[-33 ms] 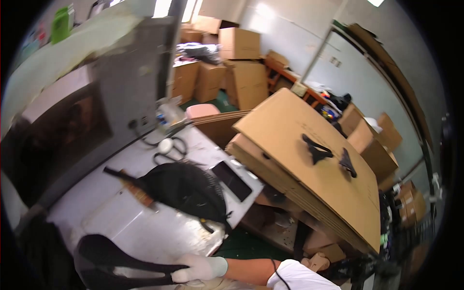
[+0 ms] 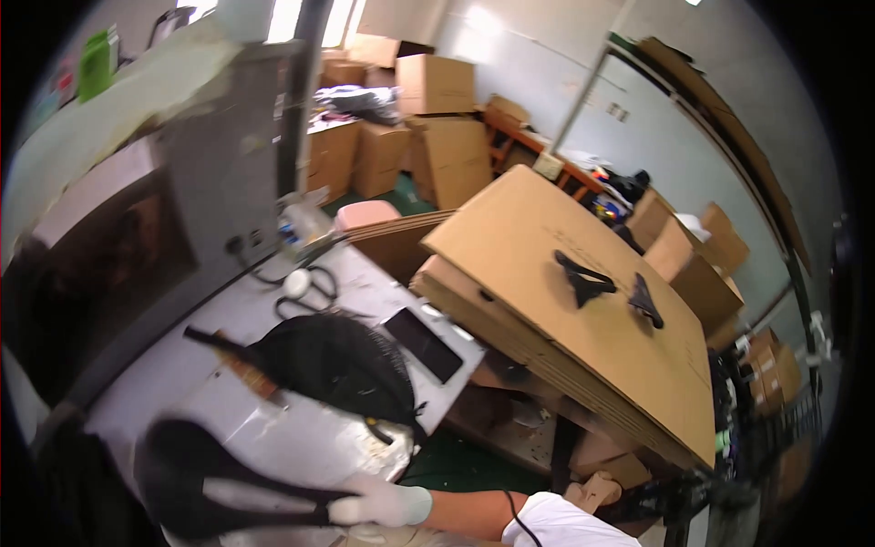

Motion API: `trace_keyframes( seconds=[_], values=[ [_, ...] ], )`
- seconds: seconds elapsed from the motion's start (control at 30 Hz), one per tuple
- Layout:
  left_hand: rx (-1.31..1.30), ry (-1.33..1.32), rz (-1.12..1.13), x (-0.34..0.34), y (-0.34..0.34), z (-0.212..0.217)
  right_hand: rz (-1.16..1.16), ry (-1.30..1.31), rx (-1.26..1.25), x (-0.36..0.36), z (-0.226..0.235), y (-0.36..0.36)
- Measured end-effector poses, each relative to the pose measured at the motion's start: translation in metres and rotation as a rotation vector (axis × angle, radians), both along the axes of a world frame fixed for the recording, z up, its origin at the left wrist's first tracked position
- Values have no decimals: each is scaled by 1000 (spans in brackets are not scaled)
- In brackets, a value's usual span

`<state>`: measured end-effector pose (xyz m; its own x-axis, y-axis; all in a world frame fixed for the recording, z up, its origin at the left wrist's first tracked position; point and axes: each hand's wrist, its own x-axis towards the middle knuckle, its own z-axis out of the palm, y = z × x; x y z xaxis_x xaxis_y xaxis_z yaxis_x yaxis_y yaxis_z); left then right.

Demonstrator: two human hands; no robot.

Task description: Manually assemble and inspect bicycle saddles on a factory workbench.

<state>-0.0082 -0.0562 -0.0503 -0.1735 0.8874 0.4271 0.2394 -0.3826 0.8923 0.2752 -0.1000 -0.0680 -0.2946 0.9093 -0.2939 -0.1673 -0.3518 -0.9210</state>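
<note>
Beside our pale, scuffed bench slants a stack of flat brown cardboard. Since the earlier frame, the left end of the black, slotted bicycle saddle has swung slightly upward, over the bench's near part; our white-gloved right hand pinches its narrower right end, fingers drawn together.

the black saddle has swung slightly, its broad end now further up the view.

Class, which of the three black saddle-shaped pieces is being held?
The black saddle-shaped piece at lower left: the white-gloved right grip holds its narrow end. The other two lie on the brown cardboard stack.
</note>
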Motion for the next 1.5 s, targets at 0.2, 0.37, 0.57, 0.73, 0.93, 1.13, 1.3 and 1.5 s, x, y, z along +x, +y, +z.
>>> trace_keyframes(
  seconds=[0.2, 0.37, 0.57, 0.73, 0.93, 1.13, 1.3, 1.5],
  values=[
    [-233, -183, -406, -13, -22, 14, -1521, 309, 526, 110, 80, -42],
    [-599, -214, -425, -24, -21, -22, -2027, 353, 901, 251, 74, -52],
    [-473, -224, -237, -24, -26, 22, -1134, -347, 567, 122, 35, -28],
    [402, 801, 270, -80, 26, 49, -265, -831, 663, 22, 16, -6],
    [-211, 1247, 275, -132, 33, 77, 5, -735, 946, -37, 15, 6],
    [367, 920, 511, -142, 31, 56, 35, -645, 991, -53, 10, 16],
    [285, 393, 458, -91, 18, 88, -142, -816, 838, -66, 37, 42],
    [-514, 167, -244, -50, 75, 84, 83, -387, 472, -24, -10, 60]
  ],
)
